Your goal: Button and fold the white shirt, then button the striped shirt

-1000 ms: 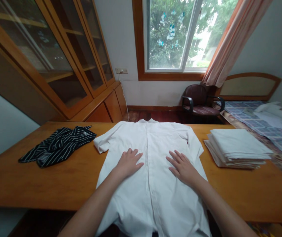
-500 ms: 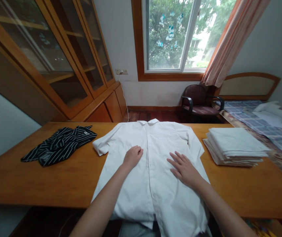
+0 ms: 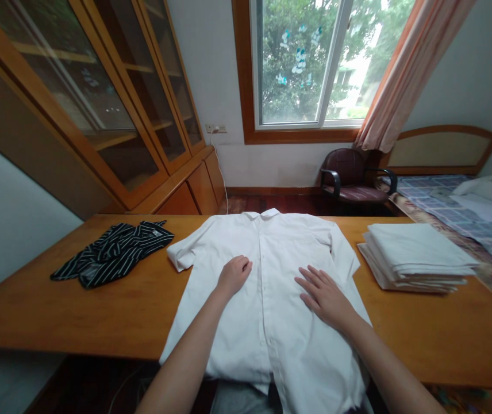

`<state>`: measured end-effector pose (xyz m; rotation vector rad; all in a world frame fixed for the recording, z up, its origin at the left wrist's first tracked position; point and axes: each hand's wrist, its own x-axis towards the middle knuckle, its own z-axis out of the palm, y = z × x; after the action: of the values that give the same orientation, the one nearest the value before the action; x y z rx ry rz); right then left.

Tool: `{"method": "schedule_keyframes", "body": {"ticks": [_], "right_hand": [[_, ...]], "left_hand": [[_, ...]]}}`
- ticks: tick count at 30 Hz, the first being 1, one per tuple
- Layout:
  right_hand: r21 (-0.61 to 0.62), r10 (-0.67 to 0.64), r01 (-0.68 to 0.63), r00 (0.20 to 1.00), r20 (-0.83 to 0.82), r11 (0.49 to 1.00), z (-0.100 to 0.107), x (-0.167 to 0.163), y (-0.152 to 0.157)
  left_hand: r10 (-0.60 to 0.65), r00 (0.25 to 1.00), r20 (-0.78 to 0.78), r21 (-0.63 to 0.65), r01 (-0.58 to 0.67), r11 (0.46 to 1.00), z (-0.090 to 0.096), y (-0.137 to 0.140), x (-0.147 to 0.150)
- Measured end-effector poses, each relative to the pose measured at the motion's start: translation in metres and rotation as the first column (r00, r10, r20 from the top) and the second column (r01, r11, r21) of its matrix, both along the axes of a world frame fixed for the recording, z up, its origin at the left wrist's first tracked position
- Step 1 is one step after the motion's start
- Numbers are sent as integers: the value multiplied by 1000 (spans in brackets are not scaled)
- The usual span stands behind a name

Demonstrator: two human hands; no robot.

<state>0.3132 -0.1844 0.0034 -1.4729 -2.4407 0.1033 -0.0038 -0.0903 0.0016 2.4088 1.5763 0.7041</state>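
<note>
A white button-up shirt (image 3: pixel 246 310) lies spread front side up, its collar at the far edge of the table and its lower hem hanging over the near edge. My left hand (image 3: pixel 234 274) rests on the shirt just left of the button placket, fingers curled into a loose fist with nothing seen in it. On the other side of the placket, my right hand (image 3: pixel 324 295) lies flat on the cloth with its fingers spread.
The wooden table (image 3: pixel 112 316) carries a crumpled black striped garment (image 3: pixel 116 250) on the left and a stack of folded white cloth (image 3: pixel 418 253) on the right. Beyond stand a glass-door cabinet (image 3: pixel 160 161), an armchair (image 3: pixel 349 178) and a bed (image 3: pixel 465 198).
The view has shifted slightly, so the scene sits a little further right. Both hands keep the same places on the shirt.
</note>
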Motion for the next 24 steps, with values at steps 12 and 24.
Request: {"method": "schedule_keyframes", "body": {"ticks": [12,24], "right_hand": [[12,0,1,999,-49,1000,-1,1,2],[-82,-101,100,995,-20,992,37,-21,29]], "left_hand": [[-11,1000,15,-1,11,1000,1,1,-1],[-94,995,-36,68,96,993,4,-4,1]]}}
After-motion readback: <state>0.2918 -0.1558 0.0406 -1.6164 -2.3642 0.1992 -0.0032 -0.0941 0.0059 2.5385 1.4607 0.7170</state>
